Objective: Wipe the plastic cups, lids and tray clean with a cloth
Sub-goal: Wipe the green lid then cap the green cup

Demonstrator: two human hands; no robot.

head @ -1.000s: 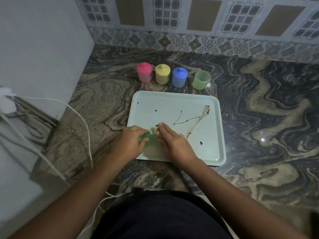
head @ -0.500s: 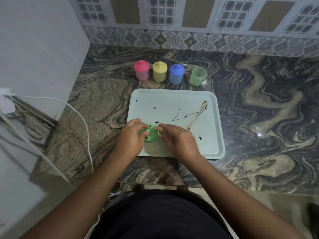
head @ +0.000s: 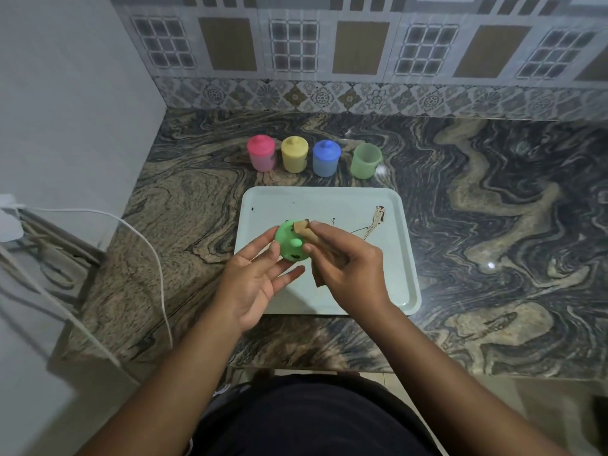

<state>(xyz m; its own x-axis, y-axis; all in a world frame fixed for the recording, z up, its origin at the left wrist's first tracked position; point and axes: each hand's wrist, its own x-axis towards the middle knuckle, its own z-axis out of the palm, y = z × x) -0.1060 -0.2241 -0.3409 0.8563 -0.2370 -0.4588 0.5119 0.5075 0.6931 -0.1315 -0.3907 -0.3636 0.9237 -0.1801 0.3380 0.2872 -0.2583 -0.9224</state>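
Left hand (head: 253,284) holds green lid (head: 291,240) over tray (head: 391,281); right hand (head: 348,268) presses cloth (head: 304,229) against it.

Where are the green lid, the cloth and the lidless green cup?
green lid (head: 289,236): head view, on its top face beside the knob.
cloth (head: 304,229): head view, on the folded end against the lid.
lidless green cup (head: 363,167): head view, on its side wall.

Four cups (head: 294,155) stand behind the tray (head: 329,205).
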